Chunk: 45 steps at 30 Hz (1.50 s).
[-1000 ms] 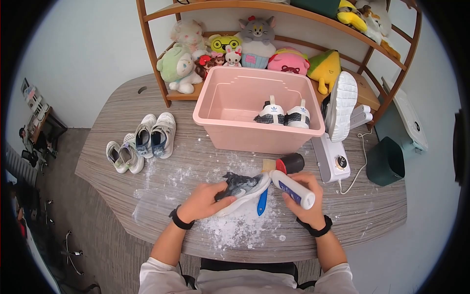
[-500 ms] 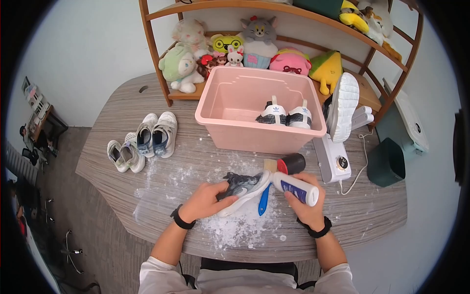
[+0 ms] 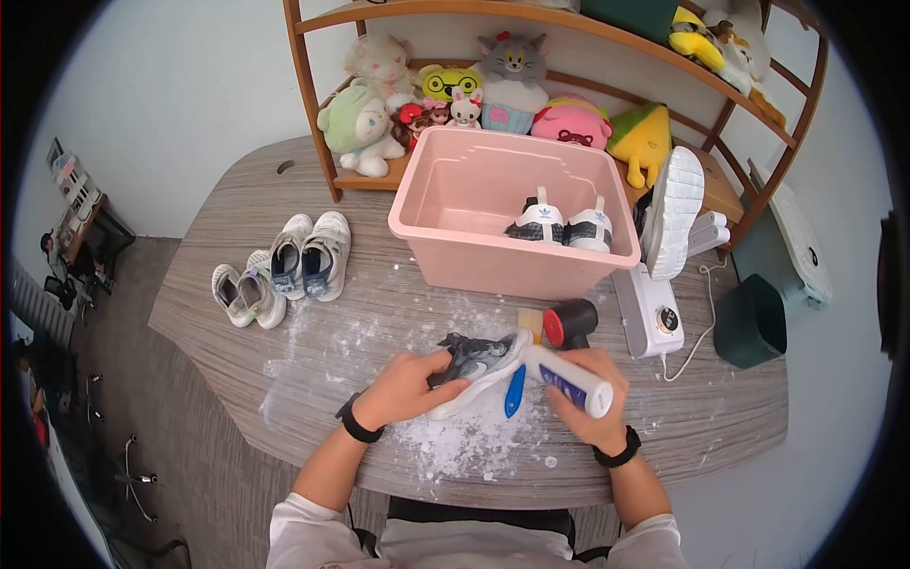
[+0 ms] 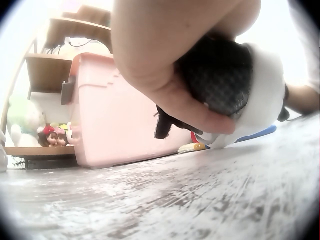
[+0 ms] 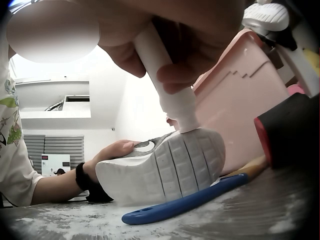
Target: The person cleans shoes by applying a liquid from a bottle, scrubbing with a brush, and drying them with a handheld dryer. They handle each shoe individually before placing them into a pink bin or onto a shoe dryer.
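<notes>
My left hand (image 3: 403,391) grips a sneaker (image 3: 483,358) by its heel end, thumb on the near side. The sneaker has a dark grey mesh upper and a thick white sole, and its toe points right. In my right hand (image 3: 595,429) is a white bottle (image 3: 569,379) with a blue-purple label, tilted with its narrow end against the toe edge. That contact shows in the right wrist view, where the bottle's neck (image 5: 187,117) meets the ridged sole (image 5: 175,167). Below the toe lies a brush with a blue handle (image 3: 514,391) and tan bristles (image 3: 530,323).
White powder (image 3: 474,441) covers the table around the sneaker. Beyond stand a pink bin (image 3: 512,266) with shoes inside and a black tool with a red end (image 3: 573,322). A white shoe dryer (image 3: 649,313) is to the right, two pairs of small shoes (image 3: 313,256) to the left.
My right hand and the bottle have moved slightly toward me along the sneaker's toe, uncovering more of the black tool. The left hand keeps its hold. The head view has shifted a little.
</notes>
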### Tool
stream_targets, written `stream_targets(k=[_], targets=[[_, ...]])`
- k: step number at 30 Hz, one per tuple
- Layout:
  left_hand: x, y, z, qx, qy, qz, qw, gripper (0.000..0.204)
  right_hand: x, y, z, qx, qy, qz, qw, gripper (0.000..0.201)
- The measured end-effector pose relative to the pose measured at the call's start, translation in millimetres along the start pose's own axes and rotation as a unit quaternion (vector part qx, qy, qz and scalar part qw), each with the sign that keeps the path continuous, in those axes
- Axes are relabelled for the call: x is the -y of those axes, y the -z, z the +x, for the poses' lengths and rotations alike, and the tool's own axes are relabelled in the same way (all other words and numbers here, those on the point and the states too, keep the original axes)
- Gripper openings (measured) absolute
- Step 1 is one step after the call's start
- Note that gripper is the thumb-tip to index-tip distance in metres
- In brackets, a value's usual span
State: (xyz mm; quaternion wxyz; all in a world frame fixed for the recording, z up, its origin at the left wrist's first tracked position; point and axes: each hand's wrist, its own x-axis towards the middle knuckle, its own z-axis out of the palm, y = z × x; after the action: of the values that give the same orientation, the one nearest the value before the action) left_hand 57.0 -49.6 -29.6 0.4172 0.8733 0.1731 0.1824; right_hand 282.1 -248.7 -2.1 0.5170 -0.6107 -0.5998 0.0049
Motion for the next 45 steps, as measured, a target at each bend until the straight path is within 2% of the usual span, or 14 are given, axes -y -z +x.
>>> stream_targets(k=[2, 4, 10, 13, 15, 18, 20, 24, 26, 31, 34, 36, 39, 45], targets=[[0, 1, 1, -0.001, -0.002, 0.007, 1.000, 0.043, 9, -4, -1, 0.011, -0.005, 0.019, 1.000, 0.039], [1, 0, 1, -0.001, -0.003, 0.015, 1.000, 0.044, 15, -8, -3, 0.047, 0.036, 0.014, 0.998, 0.039], [-1, -1, 0, -0.001, -0.013, 0.008, 1.000, 0.038, 6, -9, -4, 0.014, 0.022, 0.000, 1.000, 0.042], [-3, 1, -2, -0.006, -0.016, -0.053, 0.998, 0.032, 1, -14, -6, -0.021, 0.006, 0.001, 1.000, 0.044], [1, 4, -4, 0.021, -0.017, -0.083, 0.996, 0.033, -1, -16, -8, -0.040, -0.003, 0.003, 0.999, 0.044], [2, 4, -5, 0.014, -0.016, -0.110, 0.994, 0.034, -1, -16, -6, -0.047, 0.012, -0.019, 0.999, 0.044], [3, 4, -5, 0.018, -0.011, -0.105, 0.994, 0.035, 4, -16, -6, -0.033, 0.063, -0.077, 0.994, 0.045], [5, 3, -4, 0.015, -0.030, -0.094, 0.995, 0.037, 7, -17, -8, -0.020, 0.079, -0.070, 0.994, 0.046], [2, 3, -5, 0.021, -0.025, -0.097, 0.995, 0.037, 9, -20, -11, 0.014, 0.097, -0.047, 0.994, 0.048], [2, 3, -5, 0.017, -0.048, -0.088, 0.995, 0.039, 8, -17, -11, 0.018, 0.071, -0.031, 0.997, 0.043], [4, 3, -7, 0.036, -0.022, -0.083, 0.996, 0.041, 6, -15, -8, -0.021, 0.052, -0.064, 0.996, 0.041], [8, 1, -7, 0.015, -0.070, -0.099, 0.992, 0.042, 5, -15, -8, -0.052, -0.002, -0.018, 0.999, 0.039], [1, 6, -7, 0.024, -0.071, -0.148, 0.986, 0.044, 0, -13, -6, -0.043, 0.018, -0.043, 0.998, 0.041], [0, 6, -6, 0.009, -0.079, -0.151, 0.985, 0.041, -2, -15, -5, -0.038, 0.038, -0.064, 0.996, 0.043]])
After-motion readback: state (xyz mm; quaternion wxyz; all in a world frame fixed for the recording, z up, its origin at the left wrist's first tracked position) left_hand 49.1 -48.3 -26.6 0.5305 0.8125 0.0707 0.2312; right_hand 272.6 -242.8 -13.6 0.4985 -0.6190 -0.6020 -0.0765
